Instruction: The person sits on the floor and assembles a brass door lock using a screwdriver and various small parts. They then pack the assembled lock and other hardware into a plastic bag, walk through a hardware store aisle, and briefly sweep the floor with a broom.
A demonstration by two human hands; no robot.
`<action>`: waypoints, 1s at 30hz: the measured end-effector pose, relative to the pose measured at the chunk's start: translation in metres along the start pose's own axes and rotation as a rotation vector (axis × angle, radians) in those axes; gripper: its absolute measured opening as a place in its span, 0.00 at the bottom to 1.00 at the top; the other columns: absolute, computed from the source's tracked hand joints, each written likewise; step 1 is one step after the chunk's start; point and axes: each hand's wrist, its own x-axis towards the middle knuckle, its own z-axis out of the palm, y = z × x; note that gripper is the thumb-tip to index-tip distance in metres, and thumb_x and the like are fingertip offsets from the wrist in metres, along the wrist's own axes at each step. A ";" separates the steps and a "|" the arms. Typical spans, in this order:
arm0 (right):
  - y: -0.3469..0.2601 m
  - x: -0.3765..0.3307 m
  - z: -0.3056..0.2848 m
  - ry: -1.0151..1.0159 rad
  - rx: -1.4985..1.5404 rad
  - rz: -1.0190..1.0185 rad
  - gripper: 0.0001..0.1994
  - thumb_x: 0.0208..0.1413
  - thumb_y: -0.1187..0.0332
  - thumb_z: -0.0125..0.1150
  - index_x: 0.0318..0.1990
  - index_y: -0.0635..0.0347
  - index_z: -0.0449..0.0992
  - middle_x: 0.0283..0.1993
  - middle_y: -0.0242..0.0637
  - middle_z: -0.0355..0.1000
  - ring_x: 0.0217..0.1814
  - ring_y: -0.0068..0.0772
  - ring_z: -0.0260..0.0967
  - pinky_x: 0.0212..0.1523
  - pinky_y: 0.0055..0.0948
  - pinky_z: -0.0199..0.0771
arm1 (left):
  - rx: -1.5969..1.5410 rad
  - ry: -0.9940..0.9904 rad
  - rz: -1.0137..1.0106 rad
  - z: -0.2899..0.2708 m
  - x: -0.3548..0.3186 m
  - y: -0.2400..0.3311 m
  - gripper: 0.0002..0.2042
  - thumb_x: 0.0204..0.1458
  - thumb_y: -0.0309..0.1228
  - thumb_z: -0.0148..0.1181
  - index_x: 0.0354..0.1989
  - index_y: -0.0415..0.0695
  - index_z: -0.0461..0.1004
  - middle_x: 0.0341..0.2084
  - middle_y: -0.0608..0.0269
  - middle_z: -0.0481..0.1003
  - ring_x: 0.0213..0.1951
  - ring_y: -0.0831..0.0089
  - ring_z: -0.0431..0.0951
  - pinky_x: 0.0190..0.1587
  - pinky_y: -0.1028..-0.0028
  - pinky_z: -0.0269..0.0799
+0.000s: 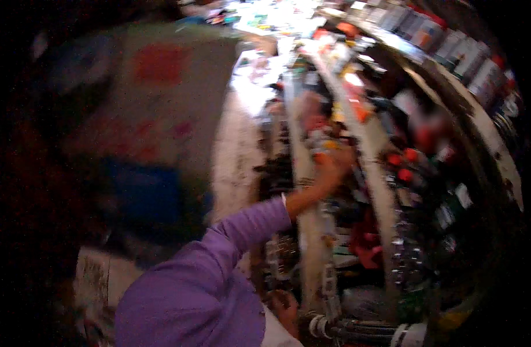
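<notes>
My left arm, in a purple sleeve, stretches forward and right over a tiered shelf [305, 168] crowded with small goods. The left hand [335, 165] is among small items with yellow and orange parts [329, 144]; blur and dim light hide its fingers and whether it holds one of them. Low in the picture, my right hand [286, 309] is close to my body beside the shelf's near end. Its fingers look bent, but shadow hides what they touch, if anything.
Several round orange-red caps [404, 165] sit right of the left hand. Nearer are a dark red item [367, 243] and a bundle of rods [364, 329]. Cans [427, 34] line the upper right shelf. A pale board with a red patch [161, 63] stands left.
</notes>
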 end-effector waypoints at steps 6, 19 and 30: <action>0.008 -0.057 0.053 -0.328 -0.193 0.116 0.18 0.51 0.62 0.56 0.44 0.65 0.67 0.41 0.40 0.68 0.41 0.31 0.66 0.41 0.30 0.66 | 0.228 -0.804 -0.814 -0.178 -0.213 0.145 0.16 0.53 0.40 0.46 0.29 0.40 0.75 0.29 0.56 0.75 0.31 0.68 0.73 0.35 0.70 0.68; -0.010 -0.123 0.281 -0.897 -0.338 -0.105 0.11 0.52 0.68 0.52 0.42 0.62 0.67 0.39 0.34 0.67 0.34 0.23 0.66 0.34 0.20 0.66 | 0.561 0.663 -0.784 -0.541 -0.329 0.421 0.18 0.53 0.37 0.51 0.49 0.40 0.64 0.38 0.60 0.72 0.38 0.73 0.73 0.41 0.73 0.69; 0.047 -0.214 0.614 -1.415 -0.681 -0.322 0.14 0.49 0.69 0.55 0.43 0.65 0.68 0.40 0.39 0.68 0.38 0.28 0.68 0.35 0.25 0.69 | 0.885 0.678 -0.773 -0.694 -0.322 0.604 0.17 0.52 0.36 0.50 0.46 0.38 0.66 0.39 0.59 0.71 0.43 0.73 0.69 0.45 0.74 0.65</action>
